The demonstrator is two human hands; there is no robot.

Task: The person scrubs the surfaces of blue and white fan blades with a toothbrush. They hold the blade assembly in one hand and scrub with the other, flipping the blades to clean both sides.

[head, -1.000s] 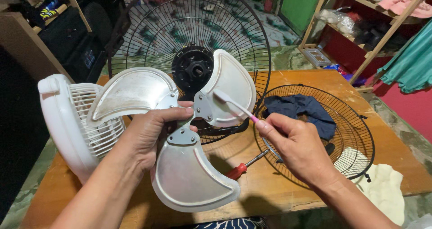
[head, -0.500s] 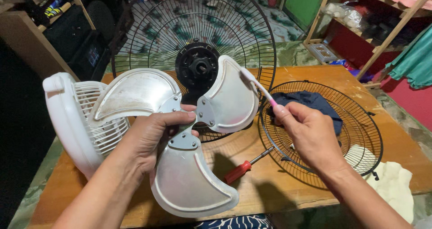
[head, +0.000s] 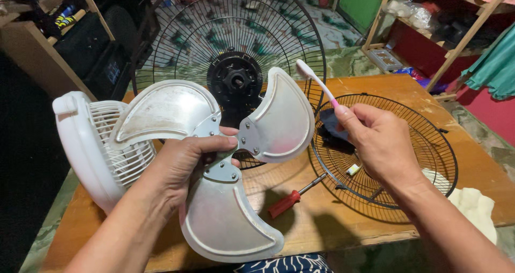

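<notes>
Lifted off the blade since a moment ago: toothbrush (head: 316,83), pinched in my right hand (head: 375,141), centre-right. Left hand (head: 185,163) grips three-bladed fan blade (head: 214,160) at hub, centre frame. Screwdriver (head: 292,198) on counter (head: 472,160).

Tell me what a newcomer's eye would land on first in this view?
The three-bladed metal fan blade, centre frame, held at its hub by the left hand. Next, the right hand raising a toothbrush beside the upper right blade. Behind stands a black fan with its rear grille; a loose grille lies flat on the wooden table, with a red screwdriver beside it.
</notes>
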